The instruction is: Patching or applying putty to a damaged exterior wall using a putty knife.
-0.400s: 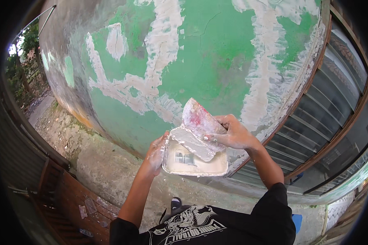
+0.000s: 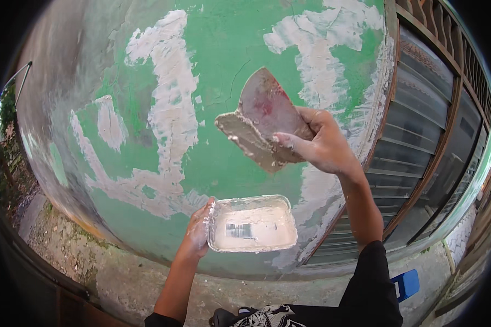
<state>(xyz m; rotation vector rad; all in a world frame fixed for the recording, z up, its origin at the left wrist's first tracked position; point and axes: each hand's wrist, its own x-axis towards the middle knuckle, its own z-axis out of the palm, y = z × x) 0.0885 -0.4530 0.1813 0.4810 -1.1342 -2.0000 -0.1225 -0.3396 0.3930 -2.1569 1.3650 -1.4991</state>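
My right hand (image 2: 326, 143) grips a flat putty spreader (image 2: 264, 101), its face stained pinkish red. Thick whitish putty (image 2: 251, 143) clings along the spreader's lower left edge. Held up in front of the wall, the spreader is apart from both wall and tub. Below it, my left hand (image 2: 197, 229) clasps the left side of a clear rectangular plastic tub (image 2: 293, 233). White putty coats the tub's bottom and walls, with a see-through patch left of its middle. The green wall (image 2: 229, 65) carries broad whitish putty bands (image 2: 172, 103), and another putty band (image 2: 316, 60) runs nearer the window.
A louvred glass window (image 2: 412, 120) with a brown wooden frame stands to the right. Concrete ground (image 2: 131, 272) runs along the wall's foot. At the lower right sits a blue object (image 2: 408, 284). A thin metal rod (image 2: 23, 84) juts out at the far left.
The spreader has risen out of the tub with putty on its edge, raised by my right hand toward the wall. My view has shifted up and right; my left hand still holds the tub.
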